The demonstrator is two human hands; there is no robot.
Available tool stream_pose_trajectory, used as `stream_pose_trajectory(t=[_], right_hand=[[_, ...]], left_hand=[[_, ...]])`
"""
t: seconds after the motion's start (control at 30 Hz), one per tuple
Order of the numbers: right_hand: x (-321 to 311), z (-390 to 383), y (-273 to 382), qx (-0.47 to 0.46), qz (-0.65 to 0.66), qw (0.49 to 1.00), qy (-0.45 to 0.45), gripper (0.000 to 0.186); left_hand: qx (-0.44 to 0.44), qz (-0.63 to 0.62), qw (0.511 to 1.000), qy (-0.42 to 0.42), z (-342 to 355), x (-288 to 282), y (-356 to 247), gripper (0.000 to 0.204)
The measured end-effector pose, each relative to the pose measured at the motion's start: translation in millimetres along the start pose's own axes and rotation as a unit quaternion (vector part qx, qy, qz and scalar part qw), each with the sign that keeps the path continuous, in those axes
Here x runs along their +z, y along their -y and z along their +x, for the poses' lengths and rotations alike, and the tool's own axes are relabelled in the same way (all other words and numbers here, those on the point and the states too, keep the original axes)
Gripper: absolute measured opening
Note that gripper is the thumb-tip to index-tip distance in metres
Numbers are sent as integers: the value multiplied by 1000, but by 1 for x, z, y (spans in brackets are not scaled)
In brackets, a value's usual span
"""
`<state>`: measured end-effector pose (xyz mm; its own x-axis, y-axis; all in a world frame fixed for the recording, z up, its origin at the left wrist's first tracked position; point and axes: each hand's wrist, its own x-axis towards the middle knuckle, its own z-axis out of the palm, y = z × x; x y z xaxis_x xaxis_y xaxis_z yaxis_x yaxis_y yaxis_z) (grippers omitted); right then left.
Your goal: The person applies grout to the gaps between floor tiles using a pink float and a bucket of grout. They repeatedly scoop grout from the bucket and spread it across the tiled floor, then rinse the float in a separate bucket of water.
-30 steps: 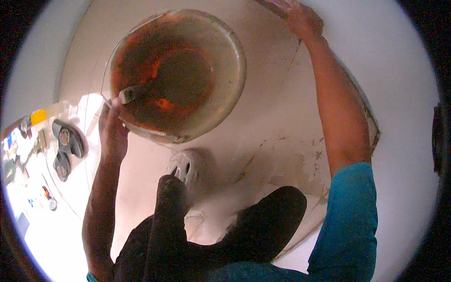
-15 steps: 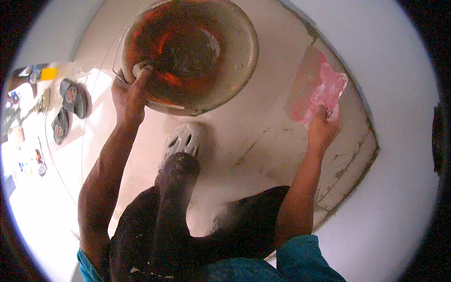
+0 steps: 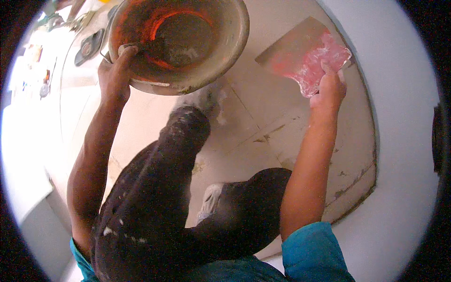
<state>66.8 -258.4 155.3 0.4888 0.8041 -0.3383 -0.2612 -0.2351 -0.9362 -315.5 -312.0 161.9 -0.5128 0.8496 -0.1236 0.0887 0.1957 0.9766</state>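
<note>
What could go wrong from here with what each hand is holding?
The left hand grips the bucket at one side of its rim, so the bucket might tip or slip. A shoe shows just below it in view and could be knocked. The right hand holds the flat pink-stained scraper near one end, so it may twist.

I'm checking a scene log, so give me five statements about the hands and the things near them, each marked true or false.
1. The left hand grips the bucket by its rim. True.
2. The right hand holds a pink-smeared plate. True.
3. The plate lies inside the bucket. False: it is outside, to the bucket's right.
4. Both hands grip the bucket. False: only the left does.
5. A dark sandal lies left of the bucket. True.
</note>
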Motion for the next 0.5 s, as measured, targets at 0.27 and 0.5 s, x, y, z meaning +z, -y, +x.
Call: stream_pose_trajectory(t=[0.27, 0.5], right_hand=[[-21, 2, -51, 100, -103, 986, 87, 44], [-28, 41, -112, 134, -179, 973, 55, 48]], left_hand=[[-5, 28, 1000, -1, 7, -25, -4, 39], [-1, 55, 998, 9, 40, -7, 0, 38]])
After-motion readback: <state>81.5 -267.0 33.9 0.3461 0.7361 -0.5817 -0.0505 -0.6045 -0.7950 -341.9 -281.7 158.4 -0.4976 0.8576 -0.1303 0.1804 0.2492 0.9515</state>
